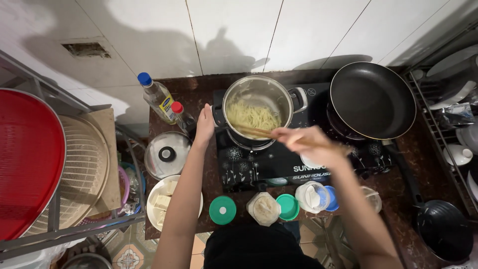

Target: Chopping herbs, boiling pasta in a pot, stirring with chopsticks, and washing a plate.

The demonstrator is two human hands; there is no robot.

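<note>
A steel pot (pixel 279 92) of pale yellow noodles (pixel 253 116) stands on the left burner of a black two-burner stove (pixel 271 162). My left hand (pixel 204 124) grips the pot's left handle. Wooden chopsticks (pixel 259 132) are held in my right hand (pixel 311 144), which is blurred with motion; their tips reach into the noodles at the pot's near side.
A black frying pan (pixel 372 99) sits on the right burner. Left of the stove are an oil bottle (pixel 157 97), a small red-capped bottle (pixel 181 115), a glass lid (pixel 167 154) and a bowl of tofu (pixel 162 201). Several lidded jars (pixel 264 206) line the counter's front edge. A dish rack (pixel 448 114) stands at right.
</note>
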